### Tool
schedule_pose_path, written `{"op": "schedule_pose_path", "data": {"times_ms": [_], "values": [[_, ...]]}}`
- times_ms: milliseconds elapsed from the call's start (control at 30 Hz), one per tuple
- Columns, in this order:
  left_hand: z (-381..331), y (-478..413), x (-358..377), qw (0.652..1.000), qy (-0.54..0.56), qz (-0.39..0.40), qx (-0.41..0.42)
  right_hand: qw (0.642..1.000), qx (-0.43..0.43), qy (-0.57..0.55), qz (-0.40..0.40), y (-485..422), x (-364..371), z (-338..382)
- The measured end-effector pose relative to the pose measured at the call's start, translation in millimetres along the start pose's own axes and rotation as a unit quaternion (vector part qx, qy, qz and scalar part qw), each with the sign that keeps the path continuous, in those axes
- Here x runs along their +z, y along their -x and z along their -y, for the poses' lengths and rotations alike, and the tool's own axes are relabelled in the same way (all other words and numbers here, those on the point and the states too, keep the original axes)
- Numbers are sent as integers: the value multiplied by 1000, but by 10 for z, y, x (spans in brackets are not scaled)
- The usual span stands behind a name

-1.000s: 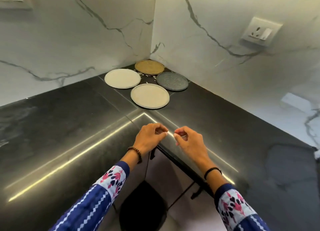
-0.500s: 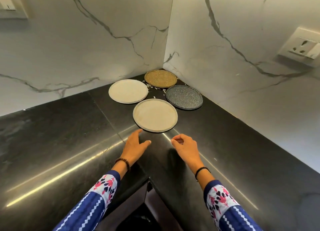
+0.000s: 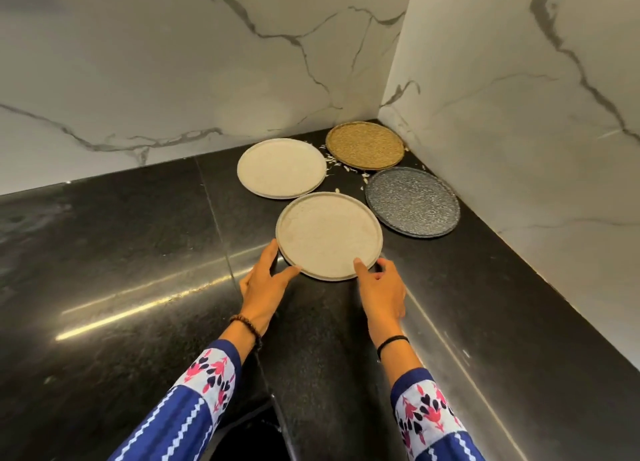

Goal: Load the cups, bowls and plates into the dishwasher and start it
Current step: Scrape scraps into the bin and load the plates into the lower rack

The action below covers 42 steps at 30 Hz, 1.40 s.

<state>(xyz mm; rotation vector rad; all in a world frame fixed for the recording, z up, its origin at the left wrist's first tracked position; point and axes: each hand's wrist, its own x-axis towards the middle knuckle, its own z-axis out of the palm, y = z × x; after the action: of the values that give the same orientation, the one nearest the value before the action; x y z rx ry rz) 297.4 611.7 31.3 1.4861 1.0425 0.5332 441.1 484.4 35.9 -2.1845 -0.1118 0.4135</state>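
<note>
Several flat plates lie in the corner of a black stone counter (image 3: 138, 252). Nearest me is a beige plate (image 3: 329, 233). Behind it lie a second beige plate (image 3: 282, 168), a gold speckled plate (image 3: 365, 145) and a dark grey speckled plate (image 3: 412, 201). My left hand (image 3: 265, 284) has its fingers spread and touches the near plate's left rim. My right hand (image 3: 379, 287) touches the plate's front right rim, one finger lying over the edge. Neither hand has lifted it. No dishwasher, cups or bowls are in view.
White marble walls (image 3: 207, 79) close the corner behind and to the right of the plates. Small pale crumbs (image 3: 341, 168) lie scattered between the plates. A dark opening shows below the counter edge (image 3: 249, 436) between my arms.
Both hands have moved forward across the counter from near its front edge and now touch the near beige plate's rim. The camera has moved closer to the corner.
</note>
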Motion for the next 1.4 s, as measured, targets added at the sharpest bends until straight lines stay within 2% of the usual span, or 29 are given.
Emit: {"op": "schedule_pose_path", "data": {"times_ms": [167,300,533,700,867,967,1067,1167,1300,1400], "values": [[-72,4,-4,1000,20,1,-1,999,30,-12,-33,-68,37,136],[-103,-1,-26,998,63,0,-18,993,63,-97,-24,-89,22,154],[-162,53,-252,983,176,-10,-40,976,85,-172,103,104,-231,90],[-176,277,-430,976,204,42,-59,975,70,-182,104,700,-591,-85],[-283,726,-708,981,174,76,-29,968,48,-215,118,1469,-703,-173],[-261,986,-968,985,153,77,-10,965,42,-239,98,1935,-745,-185],[-206,1225,-1177,987,117,111,-15,957,45,-275,75,2403,-806,-254],[-189,1488,-1306,975,130,168,-57,938,80,-330,69,2839,-871,-389],[-228,1815,-1394,957,124,250,-80,884,137,-444,53,3429,-953,-607],[-226,2058,-1386,938,118,313,-87,846,158,-509,9,3855,-1024,-836]]}}
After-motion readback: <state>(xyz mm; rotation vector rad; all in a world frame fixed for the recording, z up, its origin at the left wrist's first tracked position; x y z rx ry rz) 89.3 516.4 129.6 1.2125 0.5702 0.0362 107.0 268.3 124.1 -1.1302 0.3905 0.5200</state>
